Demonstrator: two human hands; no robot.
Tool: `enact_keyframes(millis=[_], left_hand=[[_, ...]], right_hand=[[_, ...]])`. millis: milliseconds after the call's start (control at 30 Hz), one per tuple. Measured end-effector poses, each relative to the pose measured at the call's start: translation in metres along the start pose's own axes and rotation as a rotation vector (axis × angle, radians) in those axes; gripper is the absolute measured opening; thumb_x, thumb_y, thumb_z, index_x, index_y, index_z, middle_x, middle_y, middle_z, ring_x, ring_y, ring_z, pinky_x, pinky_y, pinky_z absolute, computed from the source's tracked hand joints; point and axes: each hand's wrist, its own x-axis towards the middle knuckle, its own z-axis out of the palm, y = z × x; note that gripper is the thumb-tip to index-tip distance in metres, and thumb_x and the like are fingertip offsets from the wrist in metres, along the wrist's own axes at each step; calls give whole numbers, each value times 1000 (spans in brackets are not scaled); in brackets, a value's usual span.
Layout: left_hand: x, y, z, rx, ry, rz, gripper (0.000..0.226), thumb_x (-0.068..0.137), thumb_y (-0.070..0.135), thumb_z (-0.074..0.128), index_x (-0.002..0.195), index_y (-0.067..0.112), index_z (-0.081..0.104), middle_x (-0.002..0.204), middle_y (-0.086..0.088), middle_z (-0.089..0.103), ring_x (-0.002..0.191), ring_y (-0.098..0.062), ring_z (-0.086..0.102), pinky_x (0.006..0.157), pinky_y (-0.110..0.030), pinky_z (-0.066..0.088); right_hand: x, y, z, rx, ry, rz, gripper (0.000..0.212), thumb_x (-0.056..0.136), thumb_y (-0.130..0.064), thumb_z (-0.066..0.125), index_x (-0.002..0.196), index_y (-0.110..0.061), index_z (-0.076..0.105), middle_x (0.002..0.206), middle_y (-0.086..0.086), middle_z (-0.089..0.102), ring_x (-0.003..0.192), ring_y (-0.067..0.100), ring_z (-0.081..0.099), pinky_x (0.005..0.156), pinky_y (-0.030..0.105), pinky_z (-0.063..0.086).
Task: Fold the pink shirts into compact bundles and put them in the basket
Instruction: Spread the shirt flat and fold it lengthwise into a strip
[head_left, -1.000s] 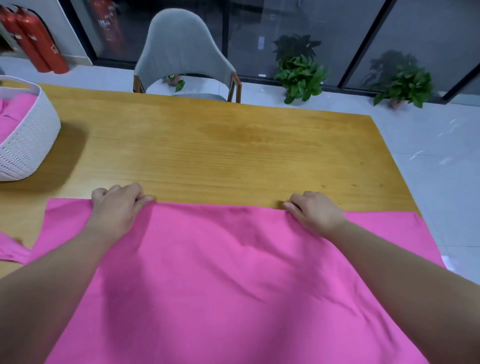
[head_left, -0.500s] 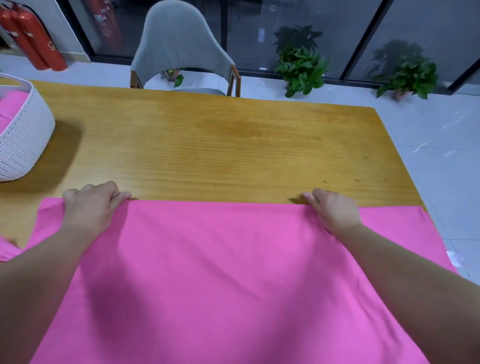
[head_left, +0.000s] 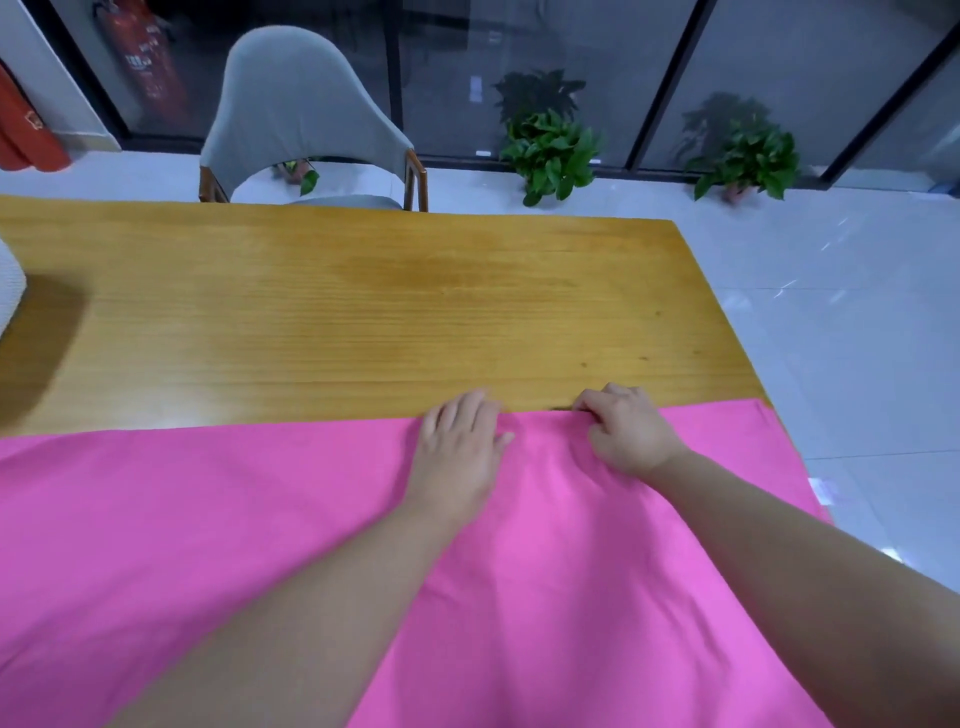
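Note:
A pink shirt (head_left: 208, 519) lies spread flat across the near part of the wooden table (head_left: 363, 312). My left hand (head_left: 460, 447) rests flat on the shirt's far edge, fingers together and extended. My right hand (head_left: 626, 431) sits just to its right, fingers curled over the same far edge, pinching the fabric. Only a sliver of the white basket (head_left: 9, 283) shows at the left frame edge; its contents are out of view.
A grey chair (head_left: 306, 119) stands behind the table's far edge. Two potted plants (head_left: 550, 150) (head_left: 748, 156) sit on the floor by the glass wall. Red fire extinguishers (head_left: 26, 135) stand at the far left. The table's right edge runs beside the right hand.
My left hand has slid right along the shirt's far edge until it lies close to my right hand. The view has swung right, so the basket is almost out of frame.

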Motion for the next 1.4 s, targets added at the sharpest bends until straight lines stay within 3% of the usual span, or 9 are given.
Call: enact_keyframes(millis=[67, 167, 267, 367, 567, 700, 1033, 1233, 1400], left_hand=[[4, 30, 12, 1, -117, 9, 73, 86, 50, 10, 142, 15, 40, 152, -4, 33, 140, -20, 32, 115, -40, 18], [5, 42, 27, 108, -219, 54, 81, 77, 55, -14, 152, 29, 0, 160, 6, -2, 147, -11, -5, 116, -41, -7], [7, 41, 27, 138, -242, 38, 72, 79, 55, -17, 148, 39, -10, 160, 8, -7, 146, -11, -12, 115, -43, -12], [7, 43, 27, 169, -252, 34, 65, 79, 54, -18, 143, 41, -16, 160, 9, -6, 146, -12, -13, 115, -44, -11], [8, 43, 29, 171, -227, 24, 68, 82, 55, -14, 147, 42, -4, 160, 10, 0, 146, -10, -9, 117, -42, -6], [7, 43, 30, 172, -210, 19, 68, 82, 55, -12, 148, 42, -1, 159, 11, 0, 146, -9, -9, 113, -38, -12], [6, 40, 32, 160, -179, 26, 63, 88, 54, 0, 148, 41, 14, 158, 10, 12, 146, -8, 0, 115, -39, -7], [7, 39, 33, 171, -182, 24, 63, 87, 53, -1, 148, 42, 13, 159, 11, 11, 146, -9, -1, 117, -42, -3], [7, 41, 33, 176, -196, 23, 66, 86, 54, -1, 149, 41, 13, 159, 12, 8, 146, -8, -3, 117, -41, -5]], right_hand=[[-3, 4, 4, -15, 32, -27, 51, 66, -26, 31, 104, -14, 62, 92, 5, 62, 98, 23, 53, 89, 29, 28], [-6, 21, 4, -47, 65, -77, 53, 68, -42, 24, 97, -16, 60, 82, -1, 59, 96, 21, 53, 92, 36, 31], [-6, 48, -4, -144, 15, -80, 65, 62, -51, 13, 93, -18, 59, 75, -4, 47, 96, 22, 51, 94, 37, 29], [-10, 81, -12, -193, -4, -11, 74, 58, -51, 7, 96, -17, 60, 79, 4, 54, 98, 23, 51, 92, 36, 28], [-32, 150, -20, -158, 55, 159, 59, 65, -56, 11, 81, -20, 55, 81, 4, 60, 92, 23, 52, 88, 36, 29], [-46, 183, -19, -103, 147, 241, 45, 87, -56, 42, 70, -17, 53, 75, -4, 54, 83, 19, 46, 81, 35, 27], [-49, 187, -22, 434, 446, 545, 35, 89, -34, 64, 81, -3, 50, 68, 4, 47, 67, 23, 42, 54, 27, 32], [-32, 192, -20, 211, 259, 666, 43, 87, -50, 60, 82, -10, 48, 77, 6, 53, 75, 29, 49, 58, 32, 34], [-30, 185, -18, 70, 262, 763, 52, 91, -57, 47, 93, -6, 54, 86, 12, 56, 81, 32, 54, 64, 33, 38]])
